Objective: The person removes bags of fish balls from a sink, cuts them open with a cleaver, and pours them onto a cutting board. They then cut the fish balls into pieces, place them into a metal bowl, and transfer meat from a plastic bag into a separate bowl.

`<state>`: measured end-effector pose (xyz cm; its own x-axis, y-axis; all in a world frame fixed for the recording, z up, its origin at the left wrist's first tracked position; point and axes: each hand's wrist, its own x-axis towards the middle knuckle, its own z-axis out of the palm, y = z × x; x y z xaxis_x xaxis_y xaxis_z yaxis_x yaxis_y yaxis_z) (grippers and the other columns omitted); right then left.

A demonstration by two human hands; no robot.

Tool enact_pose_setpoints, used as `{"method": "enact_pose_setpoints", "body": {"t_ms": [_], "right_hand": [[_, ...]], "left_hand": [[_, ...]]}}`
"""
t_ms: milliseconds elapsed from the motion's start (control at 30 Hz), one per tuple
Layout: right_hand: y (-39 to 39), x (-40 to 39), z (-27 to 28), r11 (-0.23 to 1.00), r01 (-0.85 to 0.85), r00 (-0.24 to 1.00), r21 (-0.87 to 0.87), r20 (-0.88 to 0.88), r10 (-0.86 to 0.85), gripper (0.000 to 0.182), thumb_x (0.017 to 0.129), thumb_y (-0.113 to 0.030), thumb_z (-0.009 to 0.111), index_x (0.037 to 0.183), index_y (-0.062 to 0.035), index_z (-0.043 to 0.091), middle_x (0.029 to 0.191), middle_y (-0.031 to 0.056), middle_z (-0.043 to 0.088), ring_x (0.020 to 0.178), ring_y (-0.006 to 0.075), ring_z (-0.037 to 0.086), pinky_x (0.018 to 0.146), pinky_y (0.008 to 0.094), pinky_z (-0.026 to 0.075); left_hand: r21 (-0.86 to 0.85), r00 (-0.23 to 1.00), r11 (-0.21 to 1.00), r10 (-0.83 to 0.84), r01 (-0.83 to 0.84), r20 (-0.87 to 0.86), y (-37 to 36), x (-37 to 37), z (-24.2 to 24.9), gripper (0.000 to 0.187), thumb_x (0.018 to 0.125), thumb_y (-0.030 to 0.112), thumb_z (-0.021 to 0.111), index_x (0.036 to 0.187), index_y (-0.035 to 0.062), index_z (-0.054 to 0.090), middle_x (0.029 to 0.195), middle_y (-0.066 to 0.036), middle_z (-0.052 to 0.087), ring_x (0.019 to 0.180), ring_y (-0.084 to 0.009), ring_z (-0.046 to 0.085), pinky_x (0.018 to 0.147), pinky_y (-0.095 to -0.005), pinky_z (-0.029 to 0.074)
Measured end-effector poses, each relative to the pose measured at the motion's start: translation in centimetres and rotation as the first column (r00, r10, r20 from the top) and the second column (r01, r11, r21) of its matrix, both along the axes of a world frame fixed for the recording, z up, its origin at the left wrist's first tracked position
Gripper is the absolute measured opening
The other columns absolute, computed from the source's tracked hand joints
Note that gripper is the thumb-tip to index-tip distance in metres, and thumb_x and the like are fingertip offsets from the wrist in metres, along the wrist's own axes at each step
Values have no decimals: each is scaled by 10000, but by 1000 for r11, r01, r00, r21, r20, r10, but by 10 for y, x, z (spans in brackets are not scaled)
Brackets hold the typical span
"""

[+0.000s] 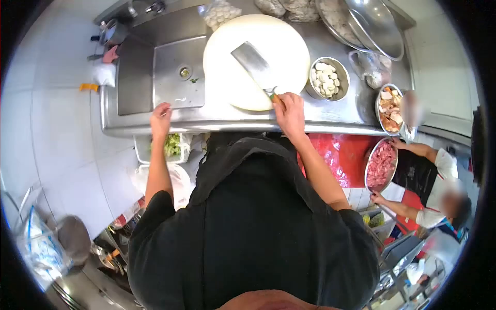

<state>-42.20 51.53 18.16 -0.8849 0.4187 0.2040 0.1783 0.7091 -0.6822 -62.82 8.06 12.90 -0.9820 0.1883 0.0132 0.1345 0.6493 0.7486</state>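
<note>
Meanwhile, the right hand point(289, 111) grips a cleaver point(254, 66) lying flat on the round white cutting board point(281, 39), while the left hand point(160, 114) rests open-fingered on the counter edge point(129, 126) beside the sink point(155, 67).

Glossy steel worktop point(330, 116) and sink point(165, 62); matt white plastic board point(289, 46); dull metal cleaver point(252, 64); shiny steel bowls point(342, 77).

One round white cutting board point(257, 59) at top centre, one cleaver point(253, 64) lying on it. Three metal bowls of food: white pieces point(326, 78), mixed chunks point(389, 108), pink meat point(381, 165) at right. One sink basin point(178, 72), upper left.
</note>
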Motion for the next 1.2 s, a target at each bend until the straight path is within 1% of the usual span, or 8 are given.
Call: {"method": "enact_pose_setpoints", "body": {"t_ms": [100, 300, 500, 600, 767, 833, 1033, 1200], "right_hand": [[0, -3, -9, 997, 67, 998, -25, 13, -67, 251, 890, -139, 711, 1115, -38, 666, 1139, 172, 597, 1124, 384, 533, 986, 475, 454], [-14, -18, 13, 970, 241, 964, 3, 118, -240, 274, 869, -133, 722, 1136, -77, 703, 1086, 154, 624, 1090, 374, 555, 975, 461, 461], [-31, -35, 20, 918, 396, 895, -16, 229, -382, 272, 869, -123, 739, 1137, -76, 731, 1101, 153, 635, 1106, 352, 560, 991, 425, 467], [-33, -39, 26, 912, 410, 866, -7, 318, -386, 290, 882, -136, 743, 1162, -65, 719, 1158, 150, 618, 1142, 342, 540, 1017, 418, 454], [-30, -41, 28, 922, 387, 843, 15, 398, -361, 311, 883, -129, 736, 1179, -48, 684, 1199, 150, 606, 1159, 337, 532, 1037, 418, 437], [-30, -42, 26, 923, 386, 840, 2, 414, -352, 297, 887, -112, 723, 1169, -35, 668, 1197, 150, 601, 1150, 331, 536, 1030, 419, 437], [-29, -46, 32, 903, 418, 829, -97, 447, -336, 301, 894, -87, 715, 1181, -19, 652, 1161, 151, 583, 1123, 322, 546, 1019, 400, 429], [-27, -39, 23, 890, 441, 828, -115, 435, -354, 297, 882, -62, 713, 1170, -11, 659, 1145, 154, 592, 1118, 321, 554, 998, 391, 442]], "left_hand": [[-69, 964, 997, 60, -44, 259, -1, -107, 32, 308, 927, 160, 714, 1220, 69, 738, 947, -35, 752, 784, -92, 601, 714, -279, 505], [387, 793, 882, -27, -267, 608, -7, -361, 3, 625, 1029, 318, 627, 1550, 59, 399, 1523, -140, 494, 1319, -273, 569, 1098, -438, 446], [534, 725, 787, -169, -309, 668, -3, -563, -87, 619, 1087, 392, 466, 1614, 139, 263, 1570, -145, 386, 1334, -393, 539, 1074, -512, 486], [443, 837, 817, 85, -370, 541, 48, -555, -70, 560, 1096, 382, 421, 1596, 164, 290, 1567, -120, 376, 1233, -411, 602, 989, -485, 544], [281, 815, 940, -7, -192, 580, 46, -630, -121, 481, 1114, 380, 343, 1499, 101, 417, 1409, -110, 552, 1183, -319, 633, 1016, -430, 508], [691, 849, 693, -225, -205, 478, 37, -616, -116, 330, 1085, 350, 505, 1287, 99, 577, 1061, -52, 674, 950, -196, 665, 819, -345, 532], [709, 767, 669, -329, -222, 551, 58, -614, -80, 192, 1052, 253, 602, 1108, 79, 661, 890, -34, 658, 807, -165, 608, 772, -300, 494], [549, 710, 792, -225, -266, 668, 56, -663, -96, 184, 965, 266, 711, 1036, 99, 677, 816, -18, 624, 595, -99, 531, 462, -215, 378]]}}
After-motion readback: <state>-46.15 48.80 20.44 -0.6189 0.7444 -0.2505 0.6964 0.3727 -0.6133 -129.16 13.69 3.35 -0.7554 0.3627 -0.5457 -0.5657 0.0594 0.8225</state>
